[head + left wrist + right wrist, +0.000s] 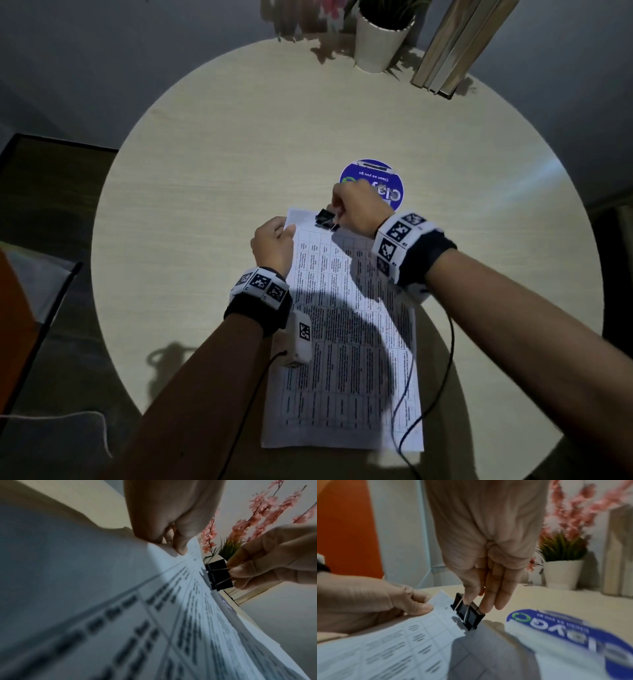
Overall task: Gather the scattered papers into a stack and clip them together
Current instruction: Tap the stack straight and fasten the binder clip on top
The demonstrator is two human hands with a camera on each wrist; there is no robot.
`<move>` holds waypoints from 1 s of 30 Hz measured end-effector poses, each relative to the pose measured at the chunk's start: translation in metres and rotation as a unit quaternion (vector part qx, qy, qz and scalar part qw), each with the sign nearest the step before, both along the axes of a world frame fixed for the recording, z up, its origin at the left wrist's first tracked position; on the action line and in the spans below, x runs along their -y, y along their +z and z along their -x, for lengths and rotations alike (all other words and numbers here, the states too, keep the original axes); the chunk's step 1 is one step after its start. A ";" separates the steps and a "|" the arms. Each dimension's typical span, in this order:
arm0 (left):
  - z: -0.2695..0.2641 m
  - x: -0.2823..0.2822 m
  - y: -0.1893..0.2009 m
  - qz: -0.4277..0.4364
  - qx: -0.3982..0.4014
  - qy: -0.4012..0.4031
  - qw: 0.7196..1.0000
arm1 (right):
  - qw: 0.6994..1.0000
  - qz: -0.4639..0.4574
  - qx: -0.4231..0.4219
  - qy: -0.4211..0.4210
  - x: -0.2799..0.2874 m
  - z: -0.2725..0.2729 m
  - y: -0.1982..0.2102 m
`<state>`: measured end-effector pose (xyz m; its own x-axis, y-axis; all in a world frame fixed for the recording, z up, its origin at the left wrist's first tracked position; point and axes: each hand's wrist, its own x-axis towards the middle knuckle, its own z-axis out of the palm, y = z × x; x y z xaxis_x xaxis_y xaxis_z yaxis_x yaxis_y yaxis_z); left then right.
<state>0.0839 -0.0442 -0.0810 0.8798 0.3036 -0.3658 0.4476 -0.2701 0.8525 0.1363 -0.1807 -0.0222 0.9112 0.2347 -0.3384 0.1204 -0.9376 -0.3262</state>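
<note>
The right hand [481, 561] is pinching the black binder clip [467, 613] by its wire handles at the paper stack's [346, 342] far edge (just beside the left hand's [274, 245] pinch), so it's probably best pushing it fully on before letting go.

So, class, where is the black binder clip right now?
In the head view, the binder clip sits at the paper stack's far edge, pinched by the right hand, just near of the blue sticker.
</note>
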 end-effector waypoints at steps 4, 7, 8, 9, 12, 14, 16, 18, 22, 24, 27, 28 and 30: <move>0.000 -0.001 -0.005 0.030 0.017 0.012 0.999 | 0.992 0.097 0.005 0.085 0.000 -0.022 0.008; -0.002 -0.003 -0.012 0.023 0.023 0.000 0.999 | 0.985 0.119 -0.023 0.125 -0.004 -0.030 0.008; -0.003 -0.003 -0.014 0.019 0.029 -0.001 0.999 | 0.984 0.116 -0.035 0.132 -0.007 -0.032 0.008; -0.003 -0.003 -0.016 0.016 0.032 0.001 0.999 | 0.984 0.107 -0.046 0.133 -0.011 -0.033 0.007; -0.003 -0.002 -0.019 0.018 0.041 0.005 0.999 | 0.988 0.068 -0.073 0.118 -0.024 -0.039 0.008; -0.002 0.000 -0.017 0.038 0.045 0.013 0.998 | 0.988 0.051 -0.078 0.121 -0.032 -0.044 0.010; 0.000 0.000 -0.014 0.070 0.050 0.025 0.996 | 0.986 0.046 -0.080 0.136 -0.040 -0.048 0.012; 0.002 -0.001 -0.013 0.060 0.063 0.015 0.996 | 0.985 0.038 -0.083 0.147 -0.046 -0.051 0.013; 0.003 -0.001 -0.016 0.051 0.084 0.010 0.995 | 0.982 0.037 -0.094 0.159 -0.051 -0.055 0.013; 0.002 0.000 -0.017 0.046 0.084 0.006 0.995 | 0.982 0.037 -0.100 0.157 -0.051 -0.055 0.013; 0.003 0.001 -0.017 0.026 0.087 0.003 0.996 | 0.985 0.026 -0.101 0.140 -0.051 -0.050 0.012; 0.002 0.001 -0.015 0.019 0.088 0.007 0.996 | 0.987 0.024 -0.098 0.128 -0.050 -0.048 0.010; 0.001 0.001 -0.012 0.007 0.076 0.018 0.997 | 0.992 0.015 -0.079 0.097 -0.048 -0.040 0.004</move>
